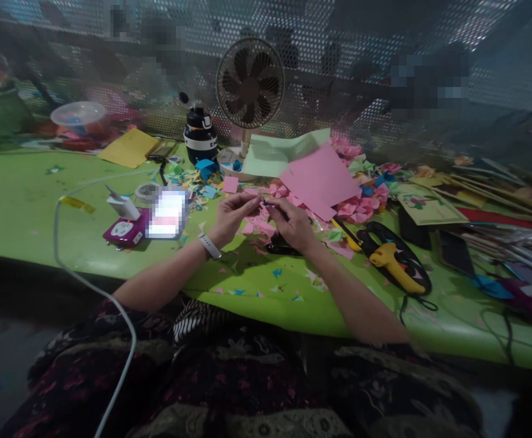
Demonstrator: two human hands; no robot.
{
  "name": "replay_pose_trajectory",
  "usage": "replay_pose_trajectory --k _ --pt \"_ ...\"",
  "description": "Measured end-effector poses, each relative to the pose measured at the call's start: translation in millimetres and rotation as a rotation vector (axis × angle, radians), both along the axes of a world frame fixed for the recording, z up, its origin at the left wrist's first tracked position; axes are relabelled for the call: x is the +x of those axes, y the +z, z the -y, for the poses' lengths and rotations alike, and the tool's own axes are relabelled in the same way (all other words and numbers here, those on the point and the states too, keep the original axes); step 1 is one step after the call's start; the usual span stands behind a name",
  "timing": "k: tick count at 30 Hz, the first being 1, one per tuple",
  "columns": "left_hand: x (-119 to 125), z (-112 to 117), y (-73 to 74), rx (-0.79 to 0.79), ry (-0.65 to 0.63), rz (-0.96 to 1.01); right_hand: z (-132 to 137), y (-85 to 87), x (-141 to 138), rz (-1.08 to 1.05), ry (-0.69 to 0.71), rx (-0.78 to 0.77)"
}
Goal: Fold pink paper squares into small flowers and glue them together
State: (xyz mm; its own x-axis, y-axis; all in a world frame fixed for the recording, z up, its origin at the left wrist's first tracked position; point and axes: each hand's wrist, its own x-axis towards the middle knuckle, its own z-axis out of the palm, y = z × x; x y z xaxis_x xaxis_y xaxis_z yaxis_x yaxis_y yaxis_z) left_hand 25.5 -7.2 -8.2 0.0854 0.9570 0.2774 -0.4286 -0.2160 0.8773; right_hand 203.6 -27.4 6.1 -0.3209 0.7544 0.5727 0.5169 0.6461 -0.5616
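My left hand [233, 216], with a pale band on its wrist, and my right hand [290, 222] meet fingertip to fingertip over the middle of the table. Both are pinched closed around something small and dark that I cannot make out. Cut pink paper pieces [257, 226] lie beneath and behind them. A dark object [284, 248] rests on the table under my right hand, partly hidden by it. Behind my hands, a large pink sheet [323, 179] overlaps a pale green sheet [279, 152]. Small coloured scraps [277, 274] are scattered along the front of the table.
A lit phone [168, 213] leans near a purple box [123, 231] and white charger [124, 205] at left. Behind stand a dark bottle [200, 137] and a fan [250, 85]. To the right lies a yellow-handled glue gun [396, 267]. A white cable [72, 266] crosses the left table edge.
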Motion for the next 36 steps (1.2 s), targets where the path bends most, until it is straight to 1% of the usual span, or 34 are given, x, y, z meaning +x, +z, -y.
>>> replay_pose_trajectory --k 3,9,15,18,23,26,29,32,34,36 --pt "-0.4 0.2 -0.1 0.021 0.021 -0.003 1.6 1.8 -0.8 -0.011 0.001 -0.036" --pt "-0.4 2.2 2.2 0.033 0.018 -0.011 3.7 4.0 -2.5 -0.025 -0.015 -0.074" --pt "-2.6 -5.0 -0.9 0.032 0.099 0.0 -0.2 2.3 0.4 0.002 -0.046 -0.053" --pt "-5.8 -9.1 -0.1 0.013 0.114 0.022 -2.8 2.0 3.5 0.014 -0.066 -0.06" --pt "-13.4 -14.9 6.1 0.006 0.163 0.068 -8.8 4.4 13.0 0.012 -0.1 -0.066" --pt "-15.6 -17.6 6.6 -0.018 0.159 0.051 -16.2 4.6 23.2 0.023 -0.155 -0.061" --pt "-14.0 -17.4 3.9 -0.031 0.094 -0.003 -26.1 1.7 35.5 0.144 -0.279 -0.092" --pt "-11.3 -14.5 1.2 -0.005 0.03 -0.072 -33.8 -1.9 44.2 0.341 -0.386 -0.187" --pt "-10.2 -12.8 -0.1 0.03 0.013 -0.109 -35.5 -2.9 46.1 0.453 -0.397 -0.25" --pt "-9.8 -12.2 -1.7 0.069 0.009 -0.144 -34.8 -1.9 45.6 0.543 -0.379 -0.304"
